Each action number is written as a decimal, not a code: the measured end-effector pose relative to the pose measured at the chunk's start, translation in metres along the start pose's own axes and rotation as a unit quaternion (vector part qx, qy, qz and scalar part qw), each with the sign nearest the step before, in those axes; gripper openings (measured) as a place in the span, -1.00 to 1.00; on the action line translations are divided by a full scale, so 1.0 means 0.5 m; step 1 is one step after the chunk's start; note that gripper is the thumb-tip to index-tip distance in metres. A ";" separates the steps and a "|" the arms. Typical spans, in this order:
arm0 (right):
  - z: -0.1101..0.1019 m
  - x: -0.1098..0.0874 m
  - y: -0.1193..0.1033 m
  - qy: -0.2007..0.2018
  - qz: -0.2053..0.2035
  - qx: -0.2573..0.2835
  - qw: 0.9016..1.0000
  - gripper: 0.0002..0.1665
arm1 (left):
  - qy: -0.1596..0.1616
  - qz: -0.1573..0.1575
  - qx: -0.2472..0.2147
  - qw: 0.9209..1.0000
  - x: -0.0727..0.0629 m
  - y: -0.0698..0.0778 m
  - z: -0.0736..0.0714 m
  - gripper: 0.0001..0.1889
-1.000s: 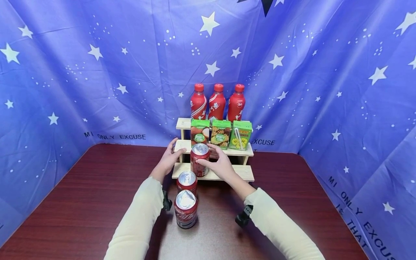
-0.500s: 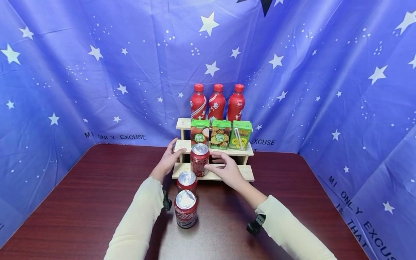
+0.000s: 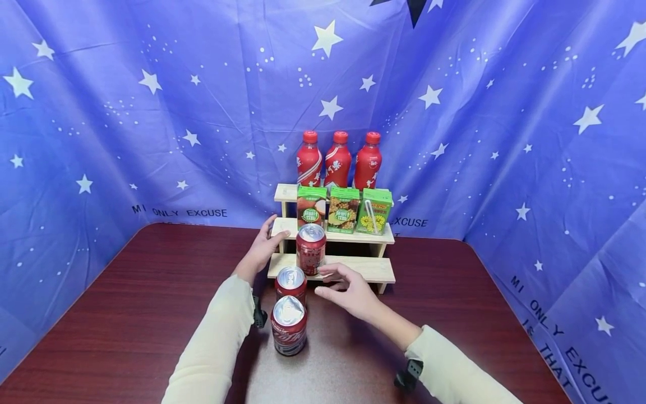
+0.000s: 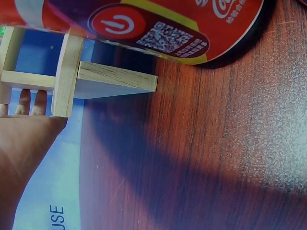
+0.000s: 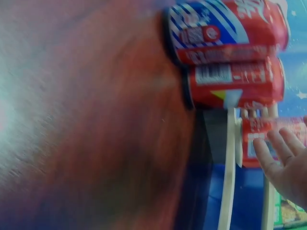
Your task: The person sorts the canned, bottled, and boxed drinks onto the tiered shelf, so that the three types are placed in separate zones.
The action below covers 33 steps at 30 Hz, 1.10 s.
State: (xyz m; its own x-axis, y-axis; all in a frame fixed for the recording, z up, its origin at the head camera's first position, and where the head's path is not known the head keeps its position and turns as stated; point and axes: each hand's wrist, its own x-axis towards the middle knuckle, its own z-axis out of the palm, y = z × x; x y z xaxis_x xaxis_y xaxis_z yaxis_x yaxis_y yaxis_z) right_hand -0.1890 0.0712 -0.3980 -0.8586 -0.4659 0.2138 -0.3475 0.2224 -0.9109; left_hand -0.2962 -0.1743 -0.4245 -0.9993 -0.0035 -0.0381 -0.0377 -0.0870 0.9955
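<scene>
A three-step wooden display stand (image 3: 360, 268) stands on the table. My left hand (image 3: 261, 247) holds its left end at the middle step, thumb at the front edge; in the left wrist view the fingers (image 4: 38, 103) reach behind the wood. One red Coca-Cola can (image 3: 310, 252) stands upright on the lowest step, towards the left. My right hand (image 3: 353, 292) is in front of that step with fingers loosely bent, holding nothing, just right of the cans. Two more cola cans, a nearer one (image 3: 289, 328) and a farther one (image 3: 290, 283), stand upright on the table between my arms.
Three green-topped drink cartons, among them the middle one (image 3: 344, 210), line the middle step. Three red bottles, including the centre one (image 3: 337, 163), stand on the top step. A blue star-printed curtain (image 3: 227, 112) hangs behind the dark wooden table (image 3: 151, 292).
My right hand has let go of the can on the lowest step and drawn back towards me, down and slightly right. The can stays in place; my left hand has not moved.
</scene>
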 end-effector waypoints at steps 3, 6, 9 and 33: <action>0.013 -0.016 0.003 -0.027 -0.019 0.001 0.999 -0.51 | -0.006 -0.003 -0.002 1.000 0.000 0.001 0.000 -0.22; 0.027 -0.029 0.006 -0.050 -0.036 0.011 0.998 -0.50 | -0.013 -0.003 0.001 1.000 -0.009 0.013 0.001 -0.21; 0.038 -0.038 0.009 -0.066 -0.041 0.014 0.997 -0.50 | -0.017 -0.001 0.008 1.000 -0.021 0.028 0.004 -0.21; 0.122 -0.064 0.032 -0.076 0.042 0.041 0.995 -0.19 | 0.002 0.008 0.024 1.000 0.002 -0.002 -0.002 -0.22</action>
State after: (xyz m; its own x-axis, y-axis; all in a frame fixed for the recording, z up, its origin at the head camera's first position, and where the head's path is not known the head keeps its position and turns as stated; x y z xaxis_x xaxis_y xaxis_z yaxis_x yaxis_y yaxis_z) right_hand -0.1440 0.0372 -0.4408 -0.8141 -0.5745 0.0848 -0.2391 0.1986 -0.9505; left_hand -0.2974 -0.1752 -0.4257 -0.9997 -0.0093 -0.0224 -0.0220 -0.0391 0.9990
